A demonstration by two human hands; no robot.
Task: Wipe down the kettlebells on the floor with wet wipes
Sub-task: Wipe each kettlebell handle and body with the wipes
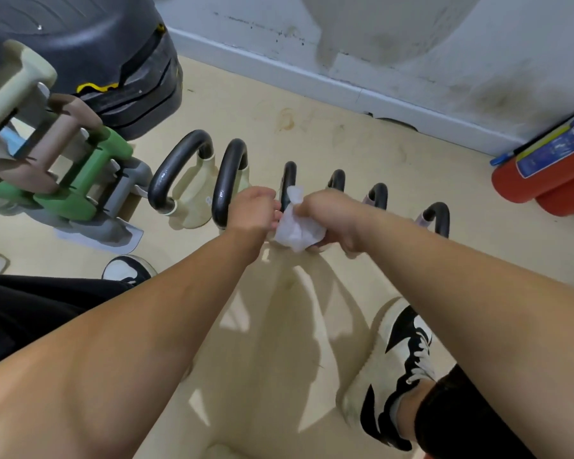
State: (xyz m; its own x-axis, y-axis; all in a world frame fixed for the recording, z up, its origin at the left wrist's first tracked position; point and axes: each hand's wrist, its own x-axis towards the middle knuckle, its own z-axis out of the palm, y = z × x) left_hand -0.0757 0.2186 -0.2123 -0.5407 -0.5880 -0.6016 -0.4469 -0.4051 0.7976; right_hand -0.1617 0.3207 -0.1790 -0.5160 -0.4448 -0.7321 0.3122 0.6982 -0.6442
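Observation:
Several kettlebells with black handles stand in a row on the beige floor. The two on the left [193, 197] [229, 183] have cream bodies. The third kettlebell [289, 177] stands mostly hidden behind my hands. My right hand [332, 220] is shut on a crumpled white wet wipe [297, 228] held against that third kettlebell. My left hand [251, 210] is at its left side with fingers curled, touching the wipe; what it grips is hidden. Further kettlebells [337, 180] [378, 195] [438, 218] stand to the right.
A rack of cream, brown, green and grey dumbbells [57, 167] stands at the left beside a dark stepped platform [106, 61]. Red fire extinguishers [544, 173] lie at the right by the white wall. My black-and-white shoes [395, 369] [130, 266] rest on the floor.

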